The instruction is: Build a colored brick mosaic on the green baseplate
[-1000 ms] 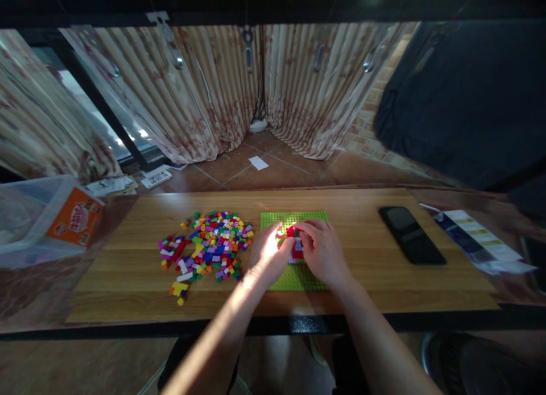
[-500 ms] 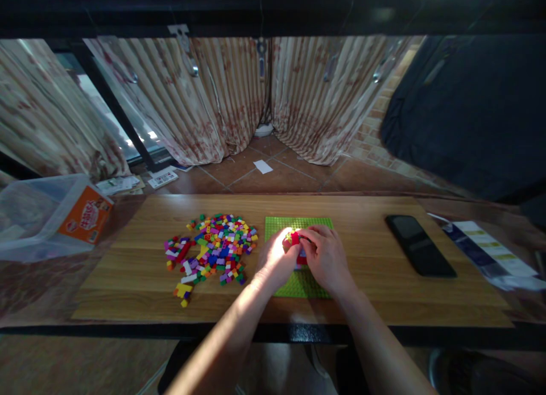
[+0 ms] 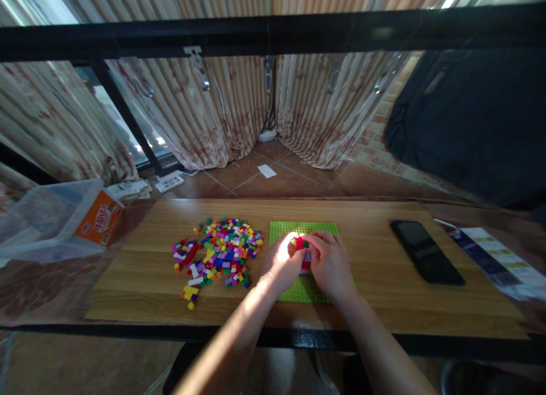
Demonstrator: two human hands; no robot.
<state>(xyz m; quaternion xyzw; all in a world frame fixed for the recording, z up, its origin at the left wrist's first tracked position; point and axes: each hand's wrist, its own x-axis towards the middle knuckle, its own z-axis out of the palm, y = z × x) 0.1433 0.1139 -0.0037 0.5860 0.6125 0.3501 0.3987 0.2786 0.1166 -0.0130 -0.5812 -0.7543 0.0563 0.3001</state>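
A green studded baseplate (image 3: 301, 230) lies on the wooden table (image 3: 367, 292). Both hands meet over its middle. My left hand (image 3: 279, 264) is curled against the left side of a small red brick build (image 3: 299, 244) that stands on the plate. My right hand (image 3: 328, 261) pinches the build from the right, with its fingers bent over the top. Most of the build is hidden behind the fingers. A heap of small loose bricks (image 3: 219, 250) in many colours lies just left of the plate.
A black phone (image 3: 426, 258) lies flat to the right, with printed papers (image 3: 499, 261) beyond it. At the far left stands a clear plastic bin (image 3: 38, 216) with an orange box (image 3: 101, 217). Curtains and a tiled floor lie behind the table.
The camera has tilted up and shifted a little, so the table sits lower in view. Both hands have stayed on the red build over the plate.
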